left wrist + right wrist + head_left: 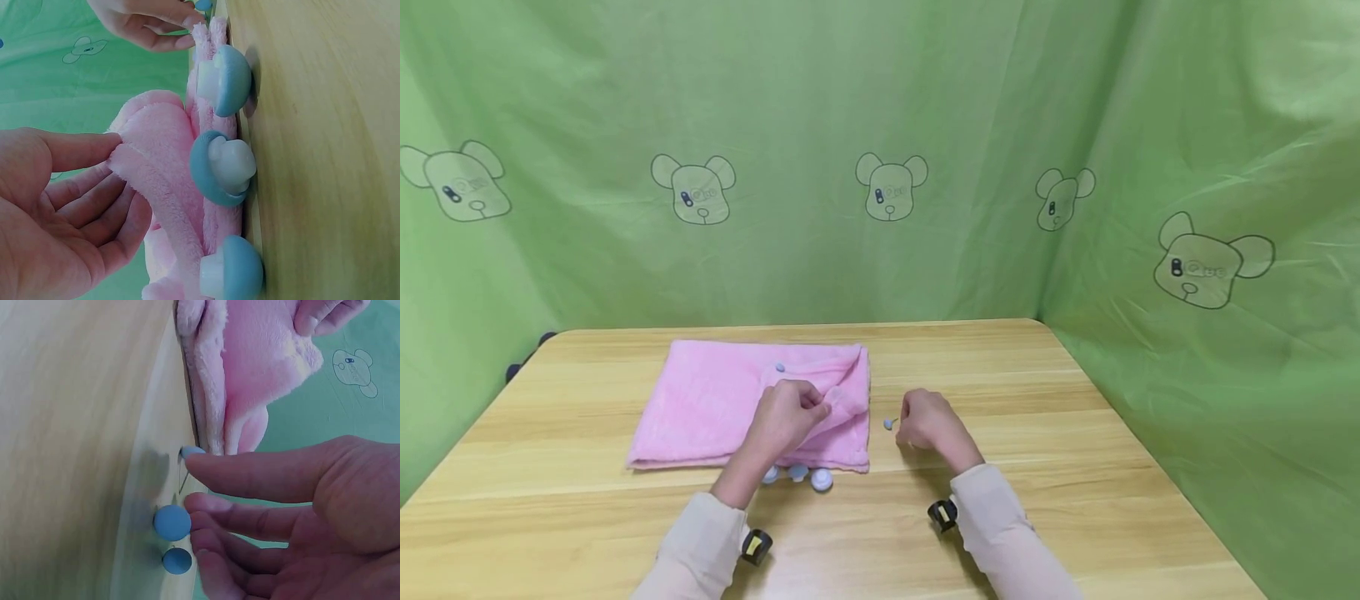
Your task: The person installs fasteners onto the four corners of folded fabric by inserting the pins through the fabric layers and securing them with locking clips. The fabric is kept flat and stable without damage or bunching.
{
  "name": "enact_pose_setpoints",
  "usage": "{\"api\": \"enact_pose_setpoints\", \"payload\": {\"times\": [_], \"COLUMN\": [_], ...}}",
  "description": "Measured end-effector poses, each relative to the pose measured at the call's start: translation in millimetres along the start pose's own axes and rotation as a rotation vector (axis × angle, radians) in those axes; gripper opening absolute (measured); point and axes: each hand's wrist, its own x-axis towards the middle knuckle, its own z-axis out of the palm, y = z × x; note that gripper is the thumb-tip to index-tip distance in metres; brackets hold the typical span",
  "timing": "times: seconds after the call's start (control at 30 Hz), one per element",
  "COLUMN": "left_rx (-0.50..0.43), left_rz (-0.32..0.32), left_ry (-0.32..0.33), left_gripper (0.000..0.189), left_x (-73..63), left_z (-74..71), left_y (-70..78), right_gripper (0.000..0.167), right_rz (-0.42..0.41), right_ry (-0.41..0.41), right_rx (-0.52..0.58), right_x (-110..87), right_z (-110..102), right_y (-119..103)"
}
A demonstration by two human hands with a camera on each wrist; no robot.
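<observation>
My left hand [786, 414] pinches the lifted corner of a folded pink fleece blanket [715, 392] between thumb and fingers. In the left wrist view, the raised layer of fleece [156, 169] bends up from the folds below. My right hand [928, 421] is low over the wood, right of the blanket, its thumb and fingers apart. By its thumb tip is a pin with a blue head [192, 450] and a thin metal shank. Two more round blue heads [172, 523] lie right at the other fingertips.
Along the blanket's near edge sit blue and white mushroom-shaped pieces [219, 169]. A small blue piece [780, 367] rests on the blanket. Green curtains [880, 275] with bear outlines stand behind and beside the wooden table [1037, 392].
</observation>
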Motion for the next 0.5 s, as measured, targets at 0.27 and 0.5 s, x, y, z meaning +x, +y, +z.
{"api": "enact_pose_setpoints", "payload": {"times": [0.27, 0.5], "left_rx": [-0.002, -0.001], "left_rz": [0.001, -0.006], "left_ry": [0.002, -0.004], "left_gripper": [0.005, 0.005], "left_x": [0.1, 0.4], "left_z": [-0.3, -0.4], "left_y": [-0.3, -0.9], "right_gripper": [0.021, 0.021], "right_rz": [0.080, 0.118], "right_ry": [-0.054, -0.130], "right_rx": [-0.037, -0.042], "right_x": [-2.3, -2.9], "right_z": [-7.5, -5.9], "right_y": [1.6, 6.4]}}
